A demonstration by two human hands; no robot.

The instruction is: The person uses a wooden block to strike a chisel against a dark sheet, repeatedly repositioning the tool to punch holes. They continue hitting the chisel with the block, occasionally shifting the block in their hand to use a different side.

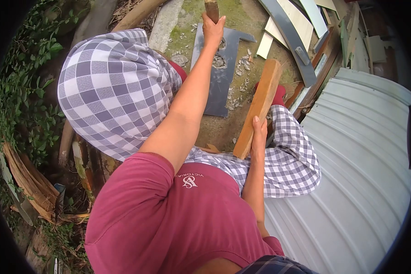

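My left hand (213, 32) is closed around a short brown wooden piece (212, 10) that runs out of the top of the view, so its full shape is hidden. Below and beside that hand, a dark grey panel (221, 89) lies on the ground with ragged broken holes in it. A squared wooden block (260, 107) is in my right hand (259, 137), tilted, its lower end near my lap. The thumb lies along its side; the other fingers are mostly hidden behind it.
Grey chips (235, 100) litter the ground around the panel. Cut boards and dark strips (287, 39) are piled at the upper right. A ribbed metal sheet (351, 150) spans the right side. Logs, split wood (29, 182) and green plants (25, 82) border the left.
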